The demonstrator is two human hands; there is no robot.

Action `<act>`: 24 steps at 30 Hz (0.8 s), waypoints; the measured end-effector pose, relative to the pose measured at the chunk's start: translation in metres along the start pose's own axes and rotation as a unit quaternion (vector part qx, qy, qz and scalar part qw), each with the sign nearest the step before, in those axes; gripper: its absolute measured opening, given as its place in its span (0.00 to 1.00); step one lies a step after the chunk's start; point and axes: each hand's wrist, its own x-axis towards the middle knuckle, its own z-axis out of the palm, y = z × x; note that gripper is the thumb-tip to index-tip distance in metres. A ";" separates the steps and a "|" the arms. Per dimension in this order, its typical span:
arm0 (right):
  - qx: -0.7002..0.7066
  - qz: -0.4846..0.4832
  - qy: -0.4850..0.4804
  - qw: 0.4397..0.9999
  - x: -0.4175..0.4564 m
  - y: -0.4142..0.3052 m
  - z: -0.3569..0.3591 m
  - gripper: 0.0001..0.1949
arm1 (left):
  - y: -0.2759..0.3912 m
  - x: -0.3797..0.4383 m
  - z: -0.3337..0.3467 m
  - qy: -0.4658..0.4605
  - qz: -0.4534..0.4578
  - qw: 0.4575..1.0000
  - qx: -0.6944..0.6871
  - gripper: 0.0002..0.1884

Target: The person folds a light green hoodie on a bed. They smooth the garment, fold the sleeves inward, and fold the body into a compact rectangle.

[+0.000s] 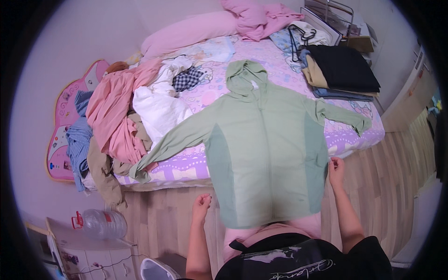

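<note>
A light green hooded zip jacket [252,140] with darker green side panels lies front up, its hood and sleeves on the bed [224,94]. One sleeve stretches out to the left; the other is bent at the right. Its lower body extends past the bed's edge to my pink-clad lap. Just left of the hem, my left hand [202,208] has its fingers curled in, with nothing seen in them. My right hand [336,173] is beside the jacket's right side panel, fingers bent. Whether its fingertips touch the fabric is unclear.
Heaped clothes [115,112] cover the bed's left side. Folded trousers [343,70] are stacked at the right, near black hangers [297,38]. Pink bedding [196,29] lies at the back. A large plastic water bottle [105,224] rests on a white cabinet [101,253], lower left.
</note>
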 end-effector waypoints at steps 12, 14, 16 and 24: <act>-0.002 -0.198 -0.167 0.966 -0.002 -0.129 0.042 0.05 | 0.096 0.077 -0.034 0.099 0.091 0.933 -0.334 0.17; -0.014 -0.233 -0.191 0.954 -0.008 -0.136 0.053 0.06 | 0.107 0.092 -0.046 0.129 0.066 0.904 -0.402 0.19; -0.027 -0.263 -0.207 0.942 -0.012 -0.145 0.056 0.07 | 0.111 0.106 -0.058 0.171 0.089 0.877 -0.439 0.18; -0.019 -0.266 -0.247 0.932 -0.016 -0.150 0.057 0.08 | 0.091 0.130 -0.144 0.531 0.263 0.805 -0.039 0.26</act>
